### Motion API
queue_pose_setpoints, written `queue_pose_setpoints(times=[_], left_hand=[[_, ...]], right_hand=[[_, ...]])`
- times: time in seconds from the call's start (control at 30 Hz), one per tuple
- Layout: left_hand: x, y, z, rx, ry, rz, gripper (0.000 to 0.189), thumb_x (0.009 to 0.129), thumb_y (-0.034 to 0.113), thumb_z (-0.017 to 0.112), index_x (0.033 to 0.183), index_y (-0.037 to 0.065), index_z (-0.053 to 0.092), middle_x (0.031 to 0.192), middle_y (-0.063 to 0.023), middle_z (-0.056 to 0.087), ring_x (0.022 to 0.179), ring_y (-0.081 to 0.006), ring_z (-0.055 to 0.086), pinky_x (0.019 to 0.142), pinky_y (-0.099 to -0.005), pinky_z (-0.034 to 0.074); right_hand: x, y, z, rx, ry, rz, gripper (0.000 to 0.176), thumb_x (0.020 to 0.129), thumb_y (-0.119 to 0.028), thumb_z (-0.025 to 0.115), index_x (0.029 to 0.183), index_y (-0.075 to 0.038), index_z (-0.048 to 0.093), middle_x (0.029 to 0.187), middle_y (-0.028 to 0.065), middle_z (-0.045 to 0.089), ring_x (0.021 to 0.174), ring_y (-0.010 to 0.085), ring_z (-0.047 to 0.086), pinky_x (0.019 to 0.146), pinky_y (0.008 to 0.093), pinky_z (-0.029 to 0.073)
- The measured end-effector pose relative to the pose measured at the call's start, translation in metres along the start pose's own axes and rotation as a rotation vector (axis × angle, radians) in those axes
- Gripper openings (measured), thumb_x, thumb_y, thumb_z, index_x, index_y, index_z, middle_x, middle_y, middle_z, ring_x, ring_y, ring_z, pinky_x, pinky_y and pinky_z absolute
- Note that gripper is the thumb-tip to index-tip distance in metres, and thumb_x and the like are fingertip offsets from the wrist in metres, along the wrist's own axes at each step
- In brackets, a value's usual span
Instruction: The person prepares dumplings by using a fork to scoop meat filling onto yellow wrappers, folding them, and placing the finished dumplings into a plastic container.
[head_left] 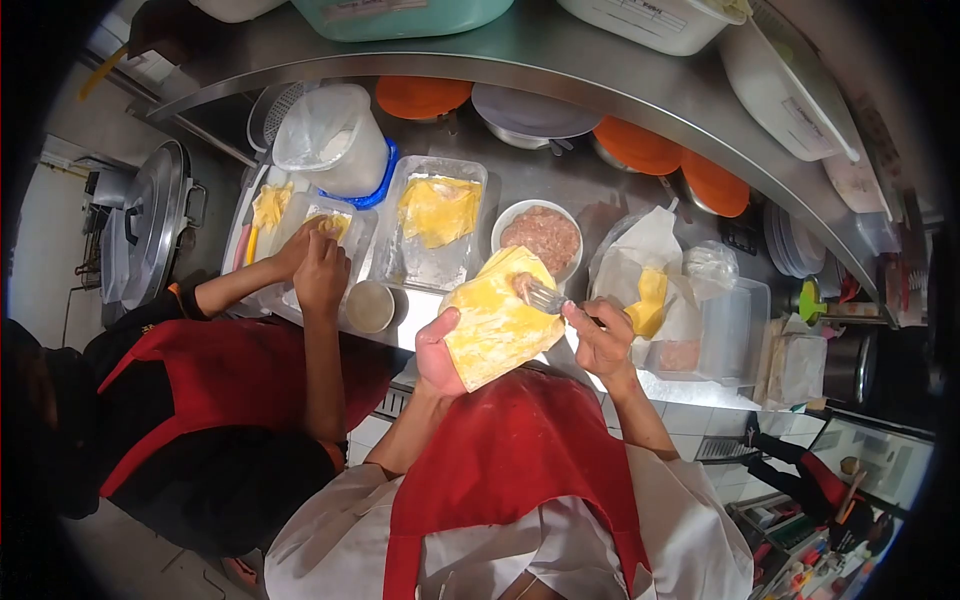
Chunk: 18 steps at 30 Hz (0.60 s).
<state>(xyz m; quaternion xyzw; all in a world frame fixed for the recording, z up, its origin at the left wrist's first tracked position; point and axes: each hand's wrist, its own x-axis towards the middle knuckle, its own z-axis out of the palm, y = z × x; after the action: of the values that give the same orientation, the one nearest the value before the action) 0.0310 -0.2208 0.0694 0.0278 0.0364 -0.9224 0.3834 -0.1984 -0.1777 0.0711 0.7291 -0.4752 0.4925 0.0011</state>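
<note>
My left hand (437,352) holds a stack of floured yellow dough sheets (490,325) from the left side, thumb on top. In my right hand (603,342) is a fork (544,297), its tines against a small lump of ground meat (524,284) on the top sheet. Just behind the sheets stands a white bowl of ground meat (541,236). To its left, more yellow sheets (438,210) lie in a clear floured tray (408,265). Right of the bowl, a yellow dough piece (650,300) rests on white paper (645,250) in a container.
At the left, a co-worker's hands (318,262) work over another tray with yellow dough. A white bucket (335,140) and a small round container (369,306) stand nearby. Orange-lidded pans (422,96) sit beneath the metal shelf (400,62). Another person (815,480) is at far right.
</note>
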Motion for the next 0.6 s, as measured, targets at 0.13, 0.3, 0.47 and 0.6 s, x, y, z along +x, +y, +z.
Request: queue_pose_setpoints(times=[0.13, 0.3, 0.47, 0.6], left_hand=[[0.001, 0.001, -0.005, 0.041, 0.021, 0.044, 0.060, 0.090, 0.029, 0.049, 0.141, 0.000, 0.034, 0.140, -0.0219, 0.043, 0.125, -0.0369, 0.047, 0.106, -0.0501, 0.036], [-0.002, 0.000, 0.003, 0.212, 0.108, 0.083, 0.062, 0.090, 0.030, 0.048, 0.141, -0.002, 0.033, 0.140, -0.0219, 0.043, 0.126, -0.0369, 0.047, 0.106, -0.0494, 0.036], [-0.004, 0.000, 0.007, 0.276, 0.102, 0.117, 0.064, 0.088, 0.029, 0.051, 0.139, -0.005, 0.034, 0.139, -0.0228, 0.044, 0.125, -0.0372, 0.047, 0.107, -0.0482, 0.035], [-0.004, -0.001, 0.008, 0.242, 0.087, 0.116, 0.068, 0.085, 0.030, 0.053, 0.139, -0.006, 0.033, 0.139, -0.0242, 0.043, 0.126, -0.0387, 0.046, 0.108, -0.0487, 0.035]], right_hand=[[-0.006, 0.000, -0.016, -0.027, -0.029, 0.065, 0.049, 0.063, 0.009, 0.056, 0.107, -0.006, 0.071, 0.068, 0.0085, 0.052, 0.053, 0.0206, 0.050, 0.048, 0.0308, 0.042], [0.024, -0.025, -0.032, -0.004, -0.044, 0.209, 0.042, 0.068, 0.009, 0.058, 0.108, -0.002, 0.069, 0.063, 0.0078, 0.051, 0.052, 0.0201, 0.050, 0.049, 0.0299, 0.041], [0.036, -0.014, -0.021, 0.085, -0.091, 0.198, 0.036, 0.070, 0.008, 0.061, 0.104, 0.000, 0.069, 0.064, 0.0082, 0.053, 0.052, 0.0199, 0.050, 0.049, 0.0291, 0.041], [0.038, -0.008, -0.022, 0.126, -0.107, 0.180, 0.032, 0.071, 0.008, 0.062, 0.101, 0.000, 0.070, 0.065, 0.0089, 0.055, 0.053, 0.0196, 0.052, 0.050, 0.0291, 0.041]])
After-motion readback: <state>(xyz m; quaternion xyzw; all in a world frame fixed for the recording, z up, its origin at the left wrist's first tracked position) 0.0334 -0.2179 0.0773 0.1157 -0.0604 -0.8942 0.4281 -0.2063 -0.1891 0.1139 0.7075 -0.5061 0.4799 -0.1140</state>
